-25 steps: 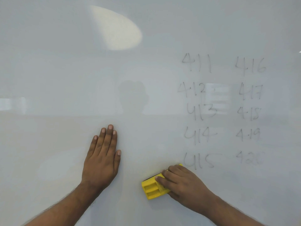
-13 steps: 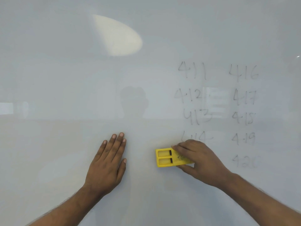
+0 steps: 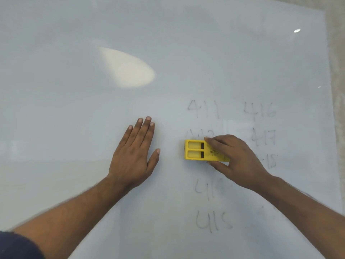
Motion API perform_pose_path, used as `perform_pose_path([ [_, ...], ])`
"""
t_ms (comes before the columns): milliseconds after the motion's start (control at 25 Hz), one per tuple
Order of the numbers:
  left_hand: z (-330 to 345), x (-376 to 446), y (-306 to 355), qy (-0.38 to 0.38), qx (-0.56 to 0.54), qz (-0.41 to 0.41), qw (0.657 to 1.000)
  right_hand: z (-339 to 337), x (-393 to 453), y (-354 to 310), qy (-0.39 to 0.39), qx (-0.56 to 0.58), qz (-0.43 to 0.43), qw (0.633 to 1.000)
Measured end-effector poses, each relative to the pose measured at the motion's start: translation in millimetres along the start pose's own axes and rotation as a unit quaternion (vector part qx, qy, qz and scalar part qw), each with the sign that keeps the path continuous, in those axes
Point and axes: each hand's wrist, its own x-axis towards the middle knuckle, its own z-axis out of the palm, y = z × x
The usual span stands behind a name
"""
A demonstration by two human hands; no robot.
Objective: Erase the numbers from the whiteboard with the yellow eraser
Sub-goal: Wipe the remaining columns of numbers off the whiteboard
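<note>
— Whiteboard [image 3: 74, 109] first: where are your hands on it?

— Going from the left, my left hand [image 3: 134, 156] lies flat on the board, palm down, fingers straight and close together pointing up, thumb [image 3: 154, 158] spread out to the right. It holds nothing. The forearm runs down to the lower left corner, where a bit of dark sleeve [image 3: 16, 245] shows.

— And the other one?

— My right hand [image 3: 237, 159] comes in from the lower right and is closed around the right end of the yellow eraser [image 3: 201, 152]. Fingers sit along its top edge, thumb along the bottom edge. The eraser lies level against the board, long side across, just right of my left thumb but not touching it.

— Where does it sit among the numbers?

— In the left column, right under the smudged second number [image 3: 199, 134], which I can only half read. The 411 [image 3: 203, 109] is above that.

— How many numbers can you count?

— Left column: 411, the smudged one, then 414 [image 3: 209, 187] and 415 [image 3: 214, 220] below the eraser. Right column: 416 [image 3: 260, 111], 417 [image 3: 263, 137] and part of one [image 3: 269, 160] beside my knuckles. That makes seven showing; my right arm covers the rest of that column. One eraser, two hands.

— Anything else?

— A pale oval glare [image 3: 128, 68] up on the board, and the board's right edge against a wall [image 3: 337, 90].
</note>
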Motion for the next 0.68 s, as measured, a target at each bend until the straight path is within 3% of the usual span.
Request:
perform_pose_path([
  [480,-3.1,108.5,11.8,0.037,0.014,-0.029,0.999,-44.5,100.2,61.5,0.065,-0.056,0.031,0.996],
  [680,8.9,120.9,16.6,0.03,0.022,-0.023,0.999,-39.9,132.2,62.8,0.04,-0.038,0.008,0.998],
])
